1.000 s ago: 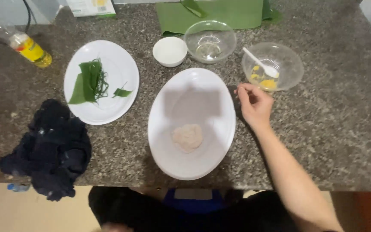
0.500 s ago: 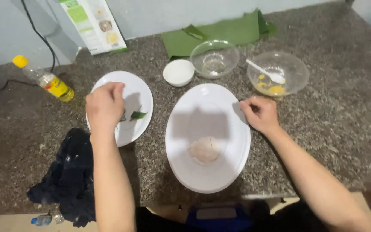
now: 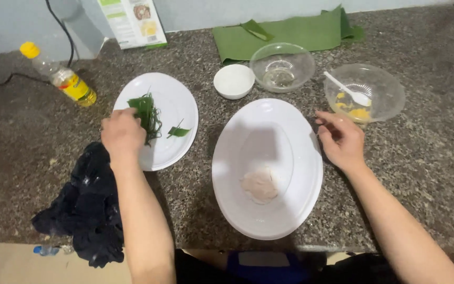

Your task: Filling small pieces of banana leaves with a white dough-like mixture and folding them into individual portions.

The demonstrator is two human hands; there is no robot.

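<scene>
green leaf strips point(image 3: 147, 113) on the round white plate point(image 3: 179, 147) are pinched by the left hand point(image 3: 122, 134); right hand point(image 3: 342, 141) is held loosely spread beside the oval dish point(image 3: 295, 205) on the desk point(image 3: 437, 173).

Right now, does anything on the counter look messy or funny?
Yes. A dark crumpled cloth hangs over the counter's front edge beside the left hand, which touches green leaf strips on the small white plate. The oil bottle lies tipped on its side. Nothing looks spilled.

Dim, soft shadows — slight blur
</scene>
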